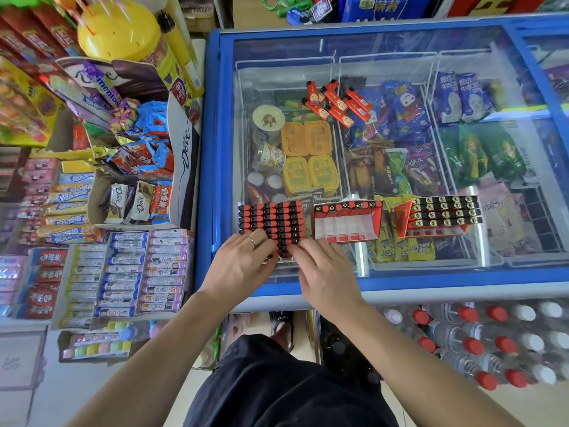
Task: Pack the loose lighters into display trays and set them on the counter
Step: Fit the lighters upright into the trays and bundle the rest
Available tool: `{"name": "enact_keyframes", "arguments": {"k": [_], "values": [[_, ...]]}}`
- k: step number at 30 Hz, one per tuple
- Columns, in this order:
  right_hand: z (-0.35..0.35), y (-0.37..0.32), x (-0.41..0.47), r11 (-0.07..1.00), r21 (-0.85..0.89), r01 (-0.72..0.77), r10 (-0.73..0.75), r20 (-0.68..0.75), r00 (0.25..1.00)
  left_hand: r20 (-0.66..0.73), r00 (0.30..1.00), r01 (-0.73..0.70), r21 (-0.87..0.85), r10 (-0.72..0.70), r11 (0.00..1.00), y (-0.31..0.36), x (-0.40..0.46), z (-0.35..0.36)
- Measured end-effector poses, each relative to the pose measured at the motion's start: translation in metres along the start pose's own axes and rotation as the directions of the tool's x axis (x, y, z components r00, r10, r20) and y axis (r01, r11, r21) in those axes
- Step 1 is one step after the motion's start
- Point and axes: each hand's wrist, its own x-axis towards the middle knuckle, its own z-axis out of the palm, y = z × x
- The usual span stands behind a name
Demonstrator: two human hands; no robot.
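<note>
A full display tray of red-and-black lighters point(271, 221) stands on the glass freezer lid point(431, 50) near its front edge. My left hand point(243, 263) and my right hand point(323, 269) meet at the tray's near end, fingers curled around the front rows. To the right stands a tray point(346, 221) with one row of lighters at the back and bare slots in front. Further right, another tray point(440, 215) is mostly filled. Several loose red lighters point(337, 101) lie scattered on the glass farther back.
The freezer's blue frame point(212, 149) borders the lid on the left. Beyond it, boxes of chocolate and candy point(135, 192) crowd a shelf. Bottled drinks with red and white caps point(492, 343) stand on the floor at the lower right. Ice cream packets show under the glass.
</note>
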Motion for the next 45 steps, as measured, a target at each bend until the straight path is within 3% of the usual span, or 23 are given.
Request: {"name": "enact_keyframes", "arguments": {"k": [10, 17, 25, 32, 40, 45], "values": [[-0.037, 0.033, 0.055, 0.935, 0.192, -0.298, 0.334, -0.195, 0.922, -0.019, 0.996, 0.080, -0.088, -0.082, 0.993, 0.000, 0.071, -0.026], [-0.065, 0.067, 0.117, 0.810, 0.240, -0.536, 0.527, 0.106, 0.843, 0.258, 0.949, 0.185, 0.007, -0.180, 0.983, -0.006, 0.181, -0.030], [-0.080, 0.135, 0.174, 0.798, 0.066, -0.598, 0.540, 0.359, 0.761, 0.474, 0.841, 0.182, 0.209, -0.262, 0.961, -0.034, 0.269, 0.003], [-0.059, 0.201, 0.217, 0.779, -0.084, -0.621, 0.584, 0.457, 0.671, 0.506, 0.786, 0.260, 0.250, -0.355, 0.933, -0.055, 0.330, 0.039], [-0.033, 0.238, 0.254, 0.836, -0.273, -0.476, 0.547, 0.474, 0.690, 0.593, 0.722, 0.220, 0.294, -0.358, 0.930, -0.070, 0.380, 0.072], [-0.019, 0.250, 0.278, 0.860, -0.302, -0.410, 0.509, 0.490, 0.708, 0.614, 0.730, 0.136, 0.300, -0.300, 0.944, -0.087, 0.391, 0.086]]}}
